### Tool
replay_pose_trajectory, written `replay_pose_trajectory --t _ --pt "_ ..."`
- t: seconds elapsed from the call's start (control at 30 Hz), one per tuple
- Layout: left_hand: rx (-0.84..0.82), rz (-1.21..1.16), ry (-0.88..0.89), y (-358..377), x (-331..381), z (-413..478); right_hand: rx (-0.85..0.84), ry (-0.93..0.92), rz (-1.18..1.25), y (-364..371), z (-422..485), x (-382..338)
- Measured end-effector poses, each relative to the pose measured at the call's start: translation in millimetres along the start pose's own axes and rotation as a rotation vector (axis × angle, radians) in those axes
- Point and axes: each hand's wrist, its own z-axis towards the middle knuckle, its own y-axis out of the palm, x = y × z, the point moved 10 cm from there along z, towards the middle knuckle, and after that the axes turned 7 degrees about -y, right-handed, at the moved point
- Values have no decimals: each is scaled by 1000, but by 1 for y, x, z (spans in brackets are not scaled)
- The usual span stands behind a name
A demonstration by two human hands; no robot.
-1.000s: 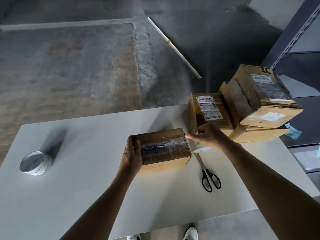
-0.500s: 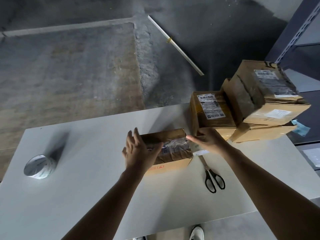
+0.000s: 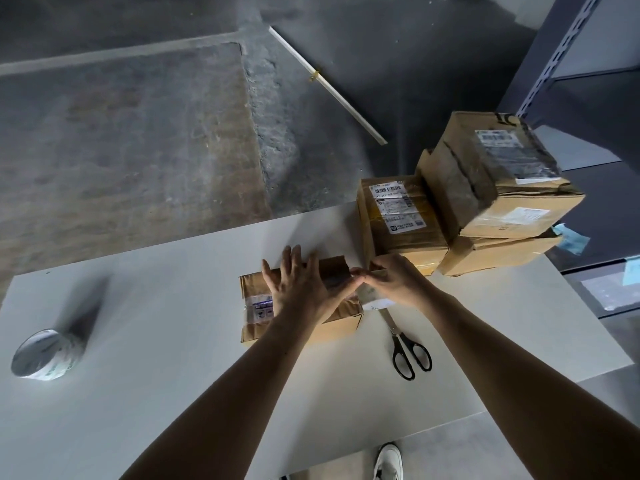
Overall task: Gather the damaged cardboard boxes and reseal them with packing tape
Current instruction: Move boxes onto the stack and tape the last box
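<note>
Two hands: left hand (image 3: 298,289) flat on brown cardboard box (image 3: 252,284); right hand (image 3: 394,282) pinching clear tape (image 3: 372,296).
Box: likely light, crushable; grip edges.

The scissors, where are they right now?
In the head view the scissors lie on the white table, right of centre, just right of the small box, blades pointing towards the right hand, handles towards the person.
</note>
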Motion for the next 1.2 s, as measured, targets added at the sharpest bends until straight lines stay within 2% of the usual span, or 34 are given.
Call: replay_pose_trajectory --t 0.17,0.37,0.57,0.97,1.2 --pt "3 43 -76 -8 -33 0 3 -3 18 1 -1 0" --pt "0 -46 -171 -10 -71 -7 -28 25 -7 3 -1 2" --pt "-30 -308 -241 -9 -103 -13 -14 47 -48 -1 -1 -3" --pt "-222 -749 -166 3 -126 -15 1 47 14 3 -4 -1" --pt "-259 -570 -119 -9 -121 -13 100 88 17 -2 -12 -5"
